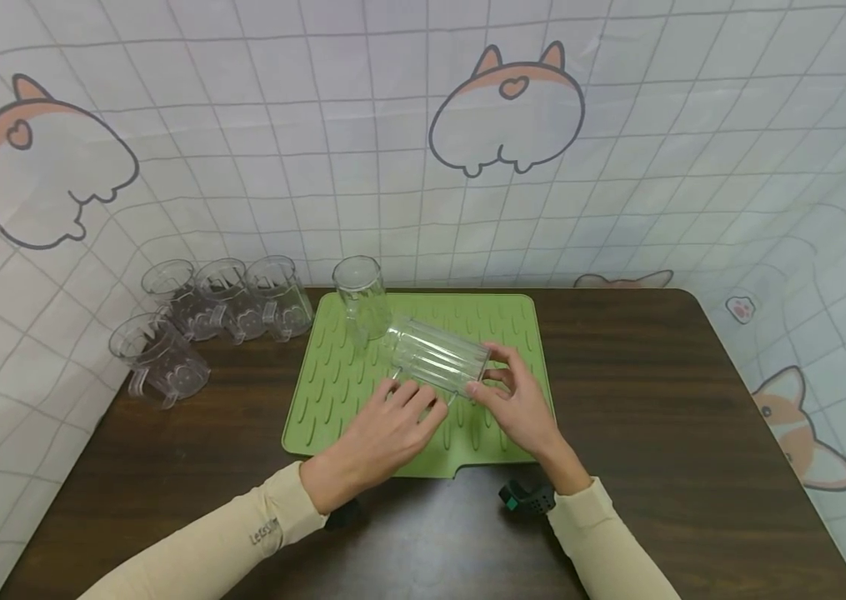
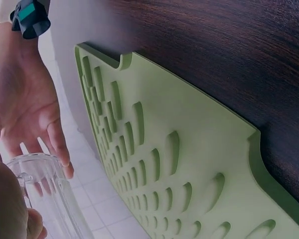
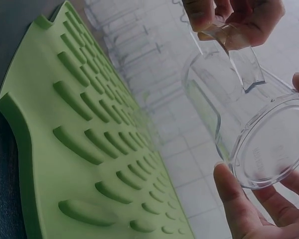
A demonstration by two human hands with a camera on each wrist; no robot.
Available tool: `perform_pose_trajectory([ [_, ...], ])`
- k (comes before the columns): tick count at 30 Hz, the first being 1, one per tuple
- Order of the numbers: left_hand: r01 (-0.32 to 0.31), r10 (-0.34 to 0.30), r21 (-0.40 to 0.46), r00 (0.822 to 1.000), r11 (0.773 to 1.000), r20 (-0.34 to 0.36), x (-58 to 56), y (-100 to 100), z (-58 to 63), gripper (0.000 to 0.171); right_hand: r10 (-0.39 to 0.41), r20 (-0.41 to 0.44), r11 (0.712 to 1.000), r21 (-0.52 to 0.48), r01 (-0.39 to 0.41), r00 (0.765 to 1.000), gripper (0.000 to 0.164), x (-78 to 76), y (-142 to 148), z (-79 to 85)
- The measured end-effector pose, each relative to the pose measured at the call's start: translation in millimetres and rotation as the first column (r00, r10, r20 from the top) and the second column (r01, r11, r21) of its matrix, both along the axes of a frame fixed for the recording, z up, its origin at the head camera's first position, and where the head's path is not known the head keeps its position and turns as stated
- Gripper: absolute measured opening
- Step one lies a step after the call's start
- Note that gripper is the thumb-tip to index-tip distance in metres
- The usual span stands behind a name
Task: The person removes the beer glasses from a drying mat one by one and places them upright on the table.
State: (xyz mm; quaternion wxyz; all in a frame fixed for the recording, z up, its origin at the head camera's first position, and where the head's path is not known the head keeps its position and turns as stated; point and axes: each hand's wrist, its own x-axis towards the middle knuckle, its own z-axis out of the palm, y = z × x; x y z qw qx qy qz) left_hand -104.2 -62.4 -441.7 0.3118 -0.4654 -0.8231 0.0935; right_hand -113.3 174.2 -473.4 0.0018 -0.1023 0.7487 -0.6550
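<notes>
A clear ribbed mug [image 1: 441, 354] lies tilted on its side in the air above a green drying mat [image 1: 340, 400]. My left hand [image 1: 385, 433] grips its handle [image 3: 246, 64], fingers curled round it, as the right wrist view shows. My right hand [image 1: 518, 408] holds the base end between thumb and fingers. The mug's round base [image 3: 274, 144] faces the right wrist camera. In the left wrist view, the right hand's palm [image 2: 27, 99] shows behind the mug. Just behind the held mug, a second clear mug [image 1: 362, 296] stands upright on the mat's back left part.
Several clear mugs [image 1: 167, 358] stand upright on the dark wooden table [image 1: 633, 400], left of the mat. A white tiled-pattern curtain [image 1: 407, 192] with cartoon corgis hangs behind and at both sides. A dark wrist device [image 1: 528, 497] sits at my right wrist.
</notes>
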Motion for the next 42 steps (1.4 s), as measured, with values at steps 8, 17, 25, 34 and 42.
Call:
perform_pose_trajectory([
  [8,0.021,-0.021,0.006,1.000,1.000,-0.011,1.3,-2,3.2,0.020,-0.017,-0.028,1.000,-0.003,0.017,0.999,0.066,0.2,-1,1.2],
  [17,0.066,-0.070,0.065,0.996,0.996,0.049,1.5,-5,6.1,0.019,-0.030,-0.039,1.000,-0.006,0.029,0.999,0.065,0.0,-1,2.5],
  [25,0.128,-0.143,0.245,0.989,0.961,0.044,-7.9,-10,11.8,0.029,-0.070,-0.020,0.998,0.009,0.070,0.997,0.064,1.2,4,8.6],
  [34,0.088,-0.154,0.421,0.980,0.903,0.125,-19.1,-19,18.3,0.020,-0.117,-0.029,0.993,0.026,0.117,0.993,0.063,3.2,9,9.4],
  [42,-0.029,-0.163,0.571,0.946,0.821,0.282,-18.7,-24,17.4,0.019,-0.124,-0.066,0.992,0.003,0.125,0.990,0.060,6.5,11,14.9],
])
